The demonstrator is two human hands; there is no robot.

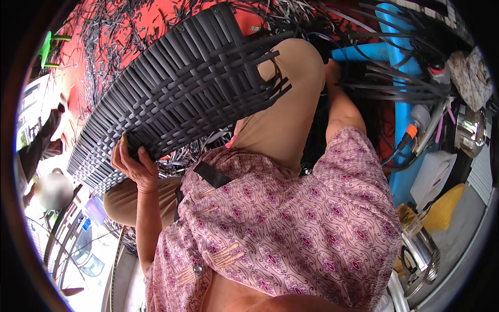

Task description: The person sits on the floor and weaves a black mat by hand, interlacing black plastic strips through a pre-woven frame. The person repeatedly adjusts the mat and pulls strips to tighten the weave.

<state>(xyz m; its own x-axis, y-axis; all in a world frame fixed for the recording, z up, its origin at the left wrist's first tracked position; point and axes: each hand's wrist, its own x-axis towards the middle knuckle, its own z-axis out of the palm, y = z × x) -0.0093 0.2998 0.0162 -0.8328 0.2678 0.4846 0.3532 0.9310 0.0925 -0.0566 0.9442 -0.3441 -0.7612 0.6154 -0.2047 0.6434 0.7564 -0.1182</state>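
Observation:
A curved dark grey woven panel [161, 86] of flat plastic strips leans across my legs, with loose strip ends at its right end. My left hand [134, 167] grips its lower left edge, fingers at the weave and thumb alongside. On the far side of my raised right knee is my right hand [332, 72], low and close to a blue plastic bar [361, 52] and some dark strips. Its fingers are mostly hidden there, so what it touches does not show.
Cut black strips litter the red floor [145, 18]. At right, a blue plastic frame [400, 112] carries long grey strips [403, 96] and an orange-collared tool [409, 132]. Metal pots [470, 132], a white box [432, 177] and a yellow cloth [446, 208] lie farther right. Another person [39, 151] is at far left.

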